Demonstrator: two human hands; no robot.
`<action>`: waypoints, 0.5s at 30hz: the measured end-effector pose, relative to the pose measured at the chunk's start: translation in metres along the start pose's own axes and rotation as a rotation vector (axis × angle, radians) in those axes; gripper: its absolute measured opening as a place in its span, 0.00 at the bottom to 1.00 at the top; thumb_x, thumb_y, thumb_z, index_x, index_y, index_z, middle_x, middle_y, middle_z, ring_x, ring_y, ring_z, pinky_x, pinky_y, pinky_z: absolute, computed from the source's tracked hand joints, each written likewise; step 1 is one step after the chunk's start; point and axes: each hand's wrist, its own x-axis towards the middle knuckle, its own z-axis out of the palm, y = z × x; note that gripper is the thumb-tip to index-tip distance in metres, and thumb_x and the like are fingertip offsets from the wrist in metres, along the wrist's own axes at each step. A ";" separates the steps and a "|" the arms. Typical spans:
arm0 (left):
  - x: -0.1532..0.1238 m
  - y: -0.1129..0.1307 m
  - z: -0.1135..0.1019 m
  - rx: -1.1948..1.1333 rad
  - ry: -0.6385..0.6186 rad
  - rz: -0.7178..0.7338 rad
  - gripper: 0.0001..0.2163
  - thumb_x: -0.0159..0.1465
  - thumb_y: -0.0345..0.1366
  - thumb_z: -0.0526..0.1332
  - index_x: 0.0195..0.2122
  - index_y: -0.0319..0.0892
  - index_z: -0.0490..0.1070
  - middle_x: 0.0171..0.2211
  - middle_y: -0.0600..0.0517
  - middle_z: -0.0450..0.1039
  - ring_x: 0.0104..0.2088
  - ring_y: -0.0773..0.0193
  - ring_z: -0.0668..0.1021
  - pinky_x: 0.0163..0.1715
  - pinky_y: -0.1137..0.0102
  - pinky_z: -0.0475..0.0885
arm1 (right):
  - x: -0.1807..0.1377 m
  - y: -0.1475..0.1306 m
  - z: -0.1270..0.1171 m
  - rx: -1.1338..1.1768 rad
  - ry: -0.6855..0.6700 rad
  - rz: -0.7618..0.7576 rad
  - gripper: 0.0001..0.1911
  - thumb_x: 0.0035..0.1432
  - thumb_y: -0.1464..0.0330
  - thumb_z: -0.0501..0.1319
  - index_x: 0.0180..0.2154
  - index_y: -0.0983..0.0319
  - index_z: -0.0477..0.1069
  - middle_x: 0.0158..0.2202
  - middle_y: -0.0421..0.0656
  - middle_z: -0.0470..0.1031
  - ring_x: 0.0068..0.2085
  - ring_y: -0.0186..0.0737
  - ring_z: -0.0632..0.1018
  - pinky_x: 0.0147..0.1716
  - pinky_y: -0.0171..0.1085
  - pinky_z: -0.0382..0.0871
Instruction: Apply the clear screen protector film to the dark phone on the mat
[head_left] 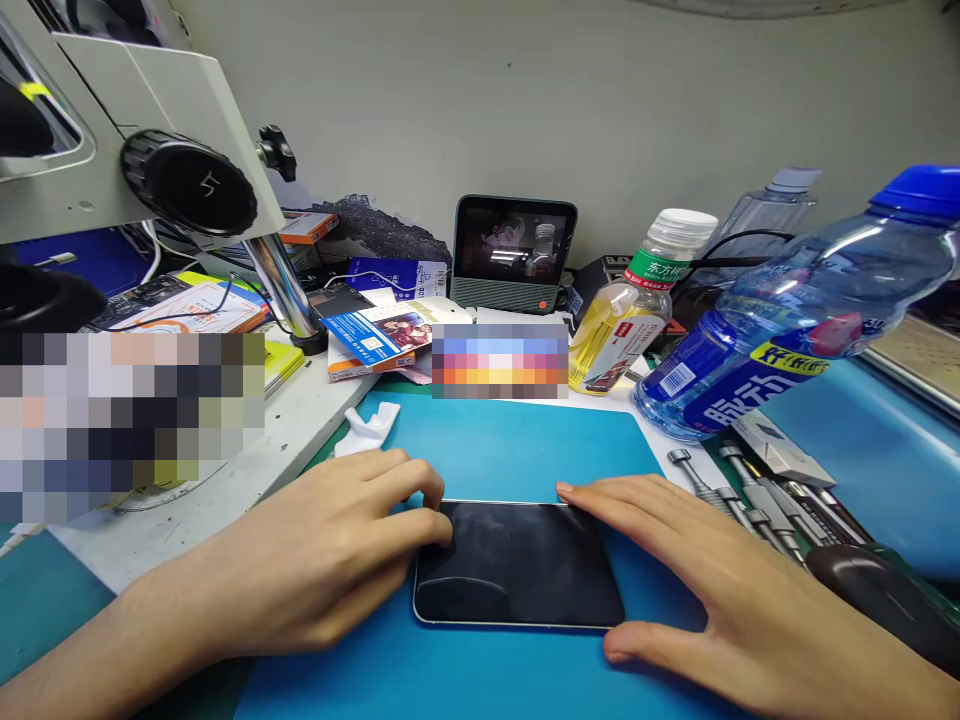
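A small tablet [525,565] with a black glossy screen and a thin pale rim lies flat, screen up, on a blue mat [510,445]. At its left edge is my left hand [337,545], fingers curled, with the thumb side resting on the screen's left end. My right hand [697,570] spans the right end with fingers stretched out. Its fingertips touch the far edge, and the thumb lies by the near right corner. Behind my left hand sits a crumpled white piece [367,427] on the mat. The undersides of both hands are hidden.
A microscope [187,190] overhangs the left. At the back stand a smart display [514,255], small boxes [386,335], a yellow drink bottle [622,320] and a tilted blue-capped bottle [787,310]. Screwdrivers [765,495] and a dark mouse [877,595] lie to the right.
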 end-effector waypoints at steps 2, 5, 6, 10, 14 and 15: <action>0.000 0.002 0.001 -0.013 0.010 -0.005 0.15 0.77 0.26 0.53 0.59 0.47 0.73 0.56 0.46 0.76 0.48 0.55 0.81 0.45 0.62 0.73 | -0.001 0.000 -0.001 -0.006 -0.002 0.003 0.41 0.65 0.48 0.75 0.74 0.47 0.70 0.67 0.49 0.82 0.62 0.62 0.85 0.58 0.56 0.85; 0.002 0.006 0.001 -0.026 0.019 -0.024 0.13 0.79 0.29 0.55 0.58 0.47 0.73 0.57 0.47 0.77 0.49 0.56 0.82 0.47 0.62 0.76 | -0.001 -0.002 -0.002 -0.018 -0.023 0.014 0.41 0.65 0.48 0.74 0.74 0.49 0.71 0.67 0.49 0.82 0.63 0.61 0.85 0.59 0.56 0.85; 0.003 0.007 0.001 -0.027 0.017 -0.031 0.11 0.79 0.31 0.57 0.59 0.47 0.72 0.57 0.47 0.78 0.50 0.55 0.83 0.48 0.62 0.76 | -0.001 -0.003 -0.002 -0.019 -0.034 0.018 0.41 0.65 0.48 0.75 0.74 0.50 0.71 0.67 0.50 0.82 0.63 0.61 0.84 0.60 0.57 0.84; 0.005 0.009 0.002 -0.011 0.009 -0.033 0.17 0.73 0.41 0.70 0.59 0.47 0.72 0.60 0.46 0.79 0.53 0.51 0.84 0.50 0.61 0.80 | -0.001 -0.005 -0.003 -0.005 -0.048 0.036 0.43 0.63 0.48 0.76 0.74 0.51 0.71 0.67 0.51 0.82 0.64 0.62 0.84 0.61 0.58 0.83; 0.006 0.007 0.006 0.019 0.046 -0.017 0.26 0.66 0.51 0.78 0.59 0.48 0.74 0.59 0.46 0.82 0.53 0.48 0.85 0.49 0.60 0.81 | -0.001 -0.007 -0.004 0.019 -0.045 0.036 0.44 0.63 0.48 0.77 0.74 0.52 0.71 0.66 0.52 0.82 0.64 0.63 0.83 0.62 0.57 0.83; 0.007 0.007 0.007 0.034 0.063 -0.006 0.26 0.66 0.51 0.78 0.59 0.48 0.74 0.59 0.46 0.82 0.52 0.48 0.86 0.49 0.60 0.81 | 0.000 -0.008 -0.005 0.023 -0.047 0.038 0.44 0.63 0.48 0.77 0.74 0.52 0.71 0.66 0.52 0.82 0.64 0.63 0.83 0.62 0.57 0.82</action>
